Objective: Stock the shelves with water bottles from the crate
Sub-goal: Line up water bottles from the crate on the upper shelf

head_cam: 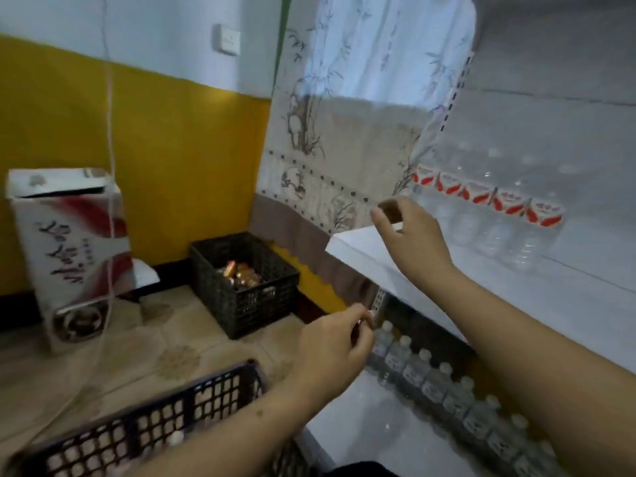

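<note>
A row of clear water bottles [488, 232] with red-and-white labels stands on the upper white shelf [361, 249]. My right hand [409, 232] is raised at that shelf's left end, just left of the row, with loosely curved fingers and nothing plainly in it. A second row of capped bottles [444, 383] lines the lower shelf [361, 421]. My left hand [334, 349] hovers by the left end of this row with its fingers curled; blur hides whether it pinches anything. The dark lattice crate [144, 425] sits at the bottom left, with one white cap [176, 437] showing through it.
A second black crate [241, 287] holding shiny wrapped packets stands on the tiled floor against the yellow wall. A tall white printed carton [69, 256] stands at the left. A thin cord [110, 201] hangs in front of it. A patterned curtain [330, 139] hangs behind the shelf's end.
</note>
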Available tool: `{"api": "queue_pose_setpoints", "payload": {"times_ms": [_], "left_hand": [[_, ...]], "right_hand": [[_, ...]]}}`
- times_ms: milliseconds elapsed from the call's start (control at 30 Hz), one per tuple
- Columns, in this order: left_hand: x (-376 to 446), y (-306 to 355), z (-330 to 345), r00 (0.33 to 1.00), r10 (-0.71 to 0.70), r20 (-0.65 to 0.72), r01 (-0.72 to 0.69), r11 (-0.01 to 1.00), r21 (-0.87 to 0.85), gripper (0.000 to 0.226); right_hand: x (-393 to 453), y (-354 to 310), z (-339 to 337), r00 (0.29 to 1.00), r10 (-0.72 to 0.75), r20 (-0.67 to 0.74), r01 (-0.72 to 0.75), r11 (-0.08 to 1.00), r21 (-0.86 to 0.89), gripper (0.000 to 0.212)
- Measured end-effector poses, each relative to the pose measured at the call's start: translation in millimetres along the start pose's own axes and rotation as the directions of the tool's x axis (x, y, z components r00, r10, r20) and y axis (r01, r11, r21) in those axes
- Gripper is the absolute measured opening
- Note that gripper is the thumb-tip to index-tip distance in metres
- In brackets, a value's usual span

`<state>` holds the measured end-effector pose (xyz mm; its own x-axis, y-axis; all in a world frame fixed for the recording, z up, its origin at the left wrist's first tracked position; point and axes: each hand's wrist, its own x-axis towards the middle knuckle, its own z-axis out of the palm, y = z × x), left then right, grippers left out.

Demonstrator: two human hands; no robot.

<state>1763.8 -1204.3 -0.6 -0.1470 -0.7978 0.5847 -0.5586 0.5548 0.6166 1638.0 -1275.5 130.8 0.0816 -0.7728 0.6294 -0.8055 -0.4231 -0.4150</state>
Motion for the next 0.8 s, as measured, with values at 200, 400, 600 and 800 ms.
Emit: {"api": "queue_pose_setpoints", "payload": {"times_ms": [200, 400, 600, 800], "left_hand": [[-181, -181, -2, 0.691, -0.574, 0.440, 0.497, 0.819, 0.288, 0.027], [-292, -274, -21, 0.281, -0.863, 0.421, 0.779, 0.461, 0.425, 0.047], [-332, -338, -22, -0.029, -0.961, 0.276, 0.985, 0.019, 0.171, 0.046], [-334, -397, -13, -0.130, -0.980, 0.152, 0.959, -0.164, -0.233, 0.043]], "right_hand": [[-95, -50, 143, 0.933, -0.169, 0.317, 0.128, 0.981, 0.146, 0.022], [-188, -43, 261, 0.667, -0.069, 0.742, -0.011, 0.995, 0.103, 0.043], [-227, -25, 324, 0.409, -0.052, 0.911, -0.031, 0.997, 0.071, 0.055], [-238, -6, 351, 0.358, -0.043, 0.933, -0.162, 0.981, 0.108, 0.059]]}}
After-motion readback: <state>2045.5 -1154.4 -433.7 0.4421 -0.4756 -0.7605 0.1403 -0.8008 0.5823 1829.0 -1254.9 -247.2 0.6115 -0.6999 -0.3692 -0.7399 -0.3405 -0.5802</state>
